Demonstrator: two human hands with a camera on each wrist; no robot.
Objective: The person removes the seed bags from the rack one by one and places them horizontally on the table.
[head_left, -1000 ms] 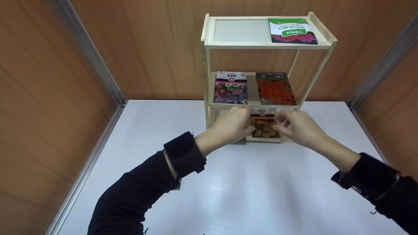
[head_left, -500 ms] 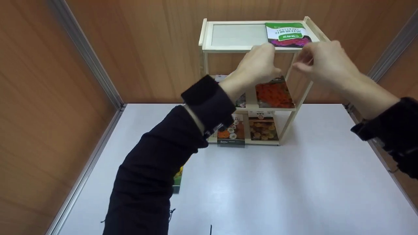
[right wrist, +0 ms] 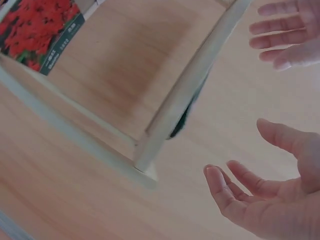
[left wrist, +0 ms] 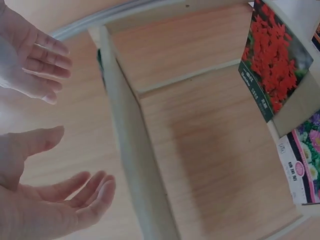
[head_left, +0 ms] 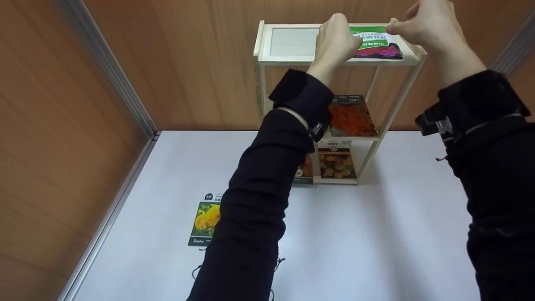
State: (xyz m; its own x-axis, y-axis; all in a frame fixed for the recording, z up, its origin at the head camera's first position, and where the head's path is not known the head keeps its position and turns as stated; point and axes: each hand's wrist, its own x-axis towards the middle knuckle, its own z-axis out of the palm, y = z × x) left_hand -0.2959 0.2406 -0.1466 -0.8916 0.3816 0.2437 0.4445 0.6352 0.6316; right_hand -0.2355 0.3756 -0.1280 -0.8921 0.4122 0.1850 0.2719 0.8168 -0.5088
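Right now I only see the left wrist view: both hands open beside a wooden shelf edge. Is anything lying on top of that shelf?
Observer: Yes. In the head view a green packet lies on the right half of the top shelf, between the left hand and the right hand.
Operator: Anything loose on the table?
Observer: A yellow-flower packet lies flat on the white table, partly hidden behind the left sleeve.

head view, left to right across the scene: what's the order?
Yellow-flower seed packet on the table → wooden shelf's left post → left hand → green seed packet on the top shelf → right hand.
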